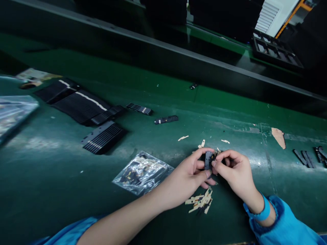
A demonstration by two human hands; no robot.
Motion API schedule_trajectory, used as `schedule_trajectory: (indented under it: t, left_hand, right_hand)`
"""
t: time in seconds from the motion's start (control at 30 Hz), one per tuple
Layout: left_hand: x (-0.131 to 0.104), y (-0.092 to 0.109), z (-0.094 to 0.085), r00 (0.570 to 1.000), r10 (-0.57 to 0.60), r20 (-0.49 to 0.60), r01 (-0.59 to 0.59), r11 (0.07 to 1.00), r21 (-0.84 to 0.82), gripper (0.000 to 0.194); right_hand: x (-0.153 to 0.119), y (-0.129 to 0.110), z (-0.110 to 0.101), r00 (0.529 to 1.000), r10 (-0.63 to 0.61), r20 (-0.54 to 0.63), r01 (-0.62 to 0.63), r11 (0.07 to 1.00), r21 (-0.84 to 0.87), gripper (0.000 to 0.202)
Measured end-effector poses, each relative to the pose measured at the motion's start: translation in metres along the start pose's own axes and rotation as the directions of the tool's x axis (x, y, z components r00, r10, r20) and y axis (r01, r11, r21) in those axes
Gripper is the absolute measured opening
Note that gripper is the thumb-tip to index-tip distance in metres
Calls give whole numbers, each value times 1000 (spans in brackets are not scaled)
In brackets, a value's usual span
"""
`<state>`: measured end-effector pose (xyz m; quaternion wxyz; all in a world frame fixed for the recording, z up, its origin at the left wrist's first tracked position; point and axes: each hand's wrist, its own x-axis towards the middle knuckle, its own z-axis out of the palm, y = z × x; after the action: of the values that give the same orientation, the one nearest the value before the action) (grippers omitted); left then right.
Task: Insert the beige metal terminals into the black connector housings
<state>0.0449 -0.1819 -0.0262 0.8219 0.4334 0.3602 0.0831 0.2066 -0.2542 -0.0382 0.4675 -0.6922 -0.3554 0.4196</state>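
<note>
Green worktop (63,194), little black part (207,160) up in my hands.
Left hand (180,182) grips it, index on the far end and thumb on the near one, probably so the right side's open for my right hand (238,173); thumb and finger pinch there, on what exactly I can't tell. Cream pieces (201,202) sit near me, handy for a short reach I guess. Plastic bag (143,172) beside my left forearm could get in the way; stacked black parts (103,137) lie farther left.
</note>
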Motion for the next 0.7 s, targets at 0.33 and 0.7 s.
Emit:
schedule_trajectory:
  t: [0.33, 0.7]
  left_hand:
    - [1, -2, 1, 1000, -2, -2, 2, 1000, 9, 53]
    - [0, 1, 1, 1000, -11, -7, 11, 1000, 22, 51]
  right_hand:
    - [0, 2, 1, 999, 35, 3, -35, 999, -20, 12]
    - [1, 2, 0, 999, 35, 8, -35, 999, -24, 13]
